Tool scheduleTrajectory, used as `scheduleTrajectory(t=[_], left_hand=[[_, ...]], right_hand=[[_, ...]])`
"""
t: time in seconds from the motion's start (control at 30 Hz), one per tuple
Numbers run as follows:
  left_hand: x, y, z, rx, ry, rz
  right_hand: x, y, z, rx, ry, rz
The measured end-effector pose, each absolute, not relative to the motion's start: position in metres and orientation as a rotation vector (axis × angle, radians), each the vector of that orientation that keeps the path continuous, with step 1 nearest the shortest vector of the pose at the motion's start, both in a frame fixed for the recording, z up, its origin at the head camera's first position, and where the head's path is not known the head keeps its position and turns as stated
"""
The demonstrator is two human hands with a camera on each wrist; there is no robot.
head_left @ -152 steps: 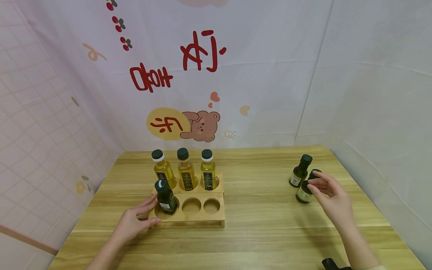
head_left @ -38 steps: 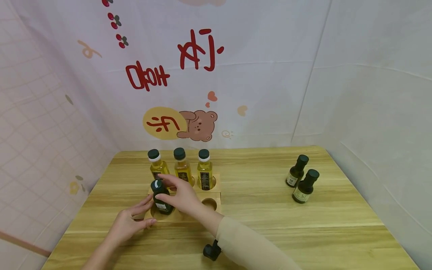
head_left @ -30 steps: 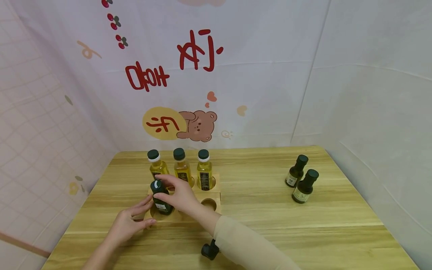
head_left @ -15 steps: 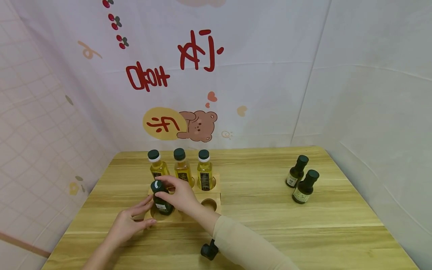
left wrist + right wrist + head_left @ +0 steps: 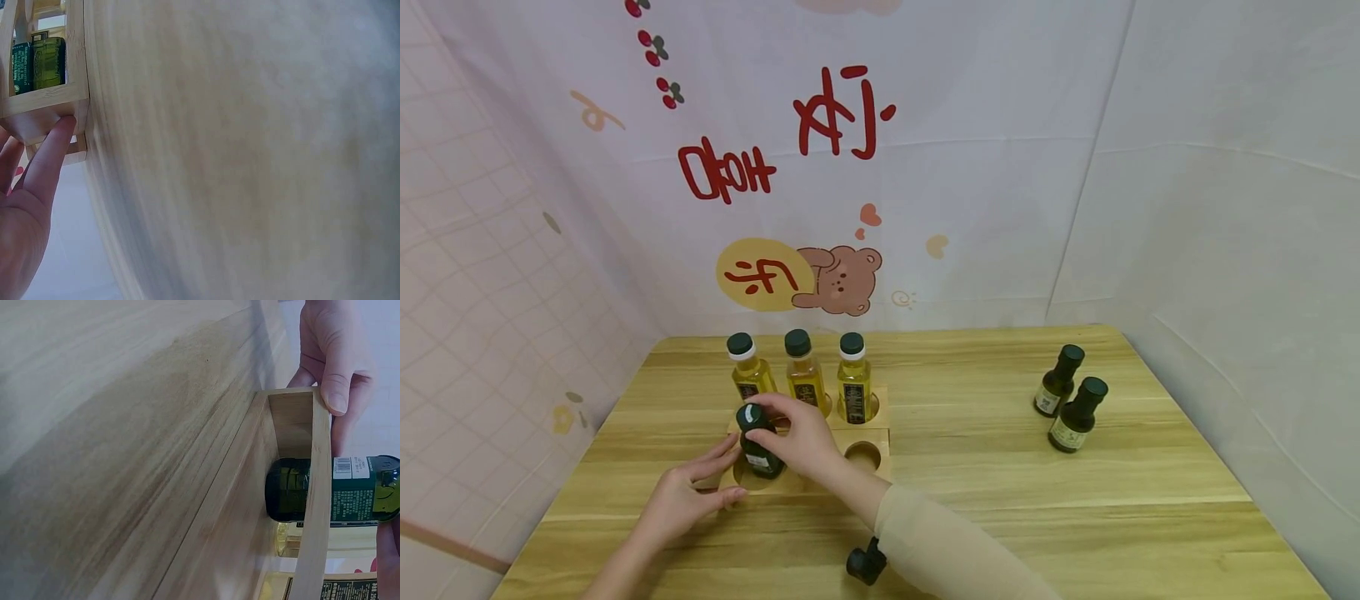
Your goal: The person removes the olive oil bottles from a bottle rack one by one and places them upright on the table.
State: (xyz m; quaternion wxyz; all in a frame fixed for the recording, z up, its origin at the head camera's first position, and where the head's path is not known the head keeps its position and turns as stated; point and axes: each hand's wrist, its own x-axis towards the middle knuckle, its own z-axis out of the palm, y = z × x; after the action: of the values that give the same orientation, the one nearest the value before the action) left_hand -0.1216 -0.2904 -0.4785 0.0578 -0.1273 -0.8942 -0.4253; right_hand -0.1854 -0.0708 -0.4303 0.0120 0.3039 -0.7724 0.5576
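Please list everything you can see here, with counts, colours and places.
table: 1, light wood, below everything
rack: 1, light wood, left part of the table
oil bottles: 3, yellow with dark green caps, rack's back row
green bottle: 1, dark green, rack's front-left hole
loose bottles: 2, dark, table's right side
backdrop: 1, white with printed pictures, behind the table
device: 1, black, by the right forearm
sleeve: 1, cream, right arm
left hand: 1, bare, touching rack's left end
right hand: 1, bare, gripping green bottle
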Motion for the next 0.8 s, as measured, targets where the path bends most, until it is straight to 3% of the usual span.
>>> scheduleTrajectory(t=[0.3,0.8], left_hand=[[-0.121,-0.291,-0.478,-0.372,-2.735,-1.282],[-0.122,-0.291,-0.478,-0.366,-2.755,-1.201]], right_hand=[[-0.185,-0.068,-0.433,0.992,-2.349,1.747],[-0.180,-0.051,-0.400,1.075,-2.221,1.801]])
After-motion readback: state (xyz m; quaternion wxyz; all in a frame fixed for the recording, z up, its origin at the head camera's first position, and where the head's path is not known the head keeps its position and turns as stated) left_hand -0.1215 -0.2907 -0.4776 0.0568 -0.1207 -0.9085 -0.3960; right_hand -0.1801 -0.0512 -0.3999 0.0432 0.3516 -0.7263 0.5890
